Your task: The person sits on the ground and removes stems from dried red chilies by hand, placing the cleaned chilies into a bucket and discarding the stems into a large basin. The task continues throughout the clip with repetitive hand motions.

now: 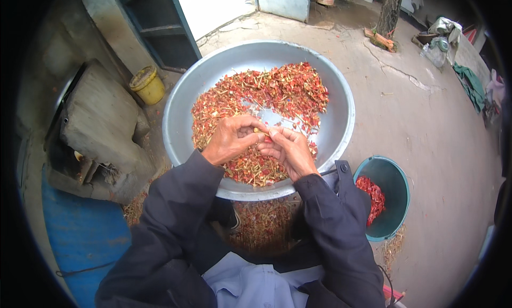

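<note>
A wide metal basin (256,195) stands before me, holding a ring of broken dried red chili pieces and pale stems (280,84). Above its near half, my left hand (236,138) and my right hand (290,148) meet fingertip to fingertip. Between them they pinch a small yellowish chili stem (262,132) with a bit of red at its lower side. The fingers partly hide it. Some bare metal of the basin shows just beyond my hands.
On the right a green bucket (394,204) holds red chili pieces (372,198). A yellow bucket (148,86) and a clay stove (104,120) stand at the left, with a blue sheet (84,224) below. Chili debris (262,228) lies between my feet. A tree trunk (390,14) rises farther off.
</note>
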A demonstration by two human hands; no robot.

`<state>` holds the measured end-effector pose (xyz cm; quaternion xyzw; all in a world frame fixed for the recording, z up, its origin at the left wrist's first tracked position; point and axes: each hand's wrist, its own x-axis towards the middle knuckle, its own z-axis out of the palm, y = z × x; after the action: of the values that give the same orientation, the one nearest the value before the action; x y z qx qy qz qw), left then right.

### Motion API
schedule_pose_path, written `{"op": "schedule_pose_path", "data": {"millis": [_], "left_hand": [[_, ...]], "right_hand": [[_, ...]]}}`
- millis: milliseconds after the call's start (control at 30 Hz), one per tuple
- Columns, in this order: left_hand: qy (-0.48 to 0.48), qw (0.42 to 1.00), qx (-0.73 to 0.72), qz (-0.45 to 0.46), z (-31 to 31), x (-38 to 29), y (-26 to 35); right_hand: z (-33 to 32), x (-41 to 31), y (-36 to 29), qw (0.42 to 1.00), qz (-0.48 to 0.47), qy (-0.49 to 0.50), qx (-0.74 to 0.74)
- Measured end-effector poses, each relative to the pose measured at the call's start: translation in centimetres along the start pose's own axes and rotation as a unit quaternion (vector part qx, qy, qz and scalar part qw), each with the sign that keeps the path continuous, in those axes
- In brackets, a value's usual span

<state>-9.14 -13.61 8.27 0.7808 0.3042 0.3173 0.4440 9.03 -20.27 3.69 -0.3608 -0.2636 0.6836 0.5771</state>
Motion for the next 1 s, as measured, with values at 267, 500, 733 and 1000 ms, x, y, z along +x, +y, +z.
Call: {"op": "schedule_pose_path", "data": {"millis": [267, 500, 733, 1000], "left_hand": [[0.002, 0.985, -0.138, -0.101, -0.8, -0.1, 0.7], [-0.018, 0.973, -0.204, -0.105, -2.2, -0.7, 1.5], [-0.225, 0.948, -0.167, -0.152, -2.8, -2.2, 2.4], [-0.258, 0.915, -0.288, -0.11, -0.7, -3.4, 2.5]], "right_hand": [[-0.8, 0.1, 0.3, 0.998, -0.042, 0.01, 0.052], [-1.3, 0.1, -0.3, 0.992, -0.058, 0.012, 0.107], [-2.2, 0.0, -2.0, 0.987, -0.103, 0.01, 0.126], [-3.0, -0.1, -2.5, 0.982, -0.126, 0.006, 0.142]]}}
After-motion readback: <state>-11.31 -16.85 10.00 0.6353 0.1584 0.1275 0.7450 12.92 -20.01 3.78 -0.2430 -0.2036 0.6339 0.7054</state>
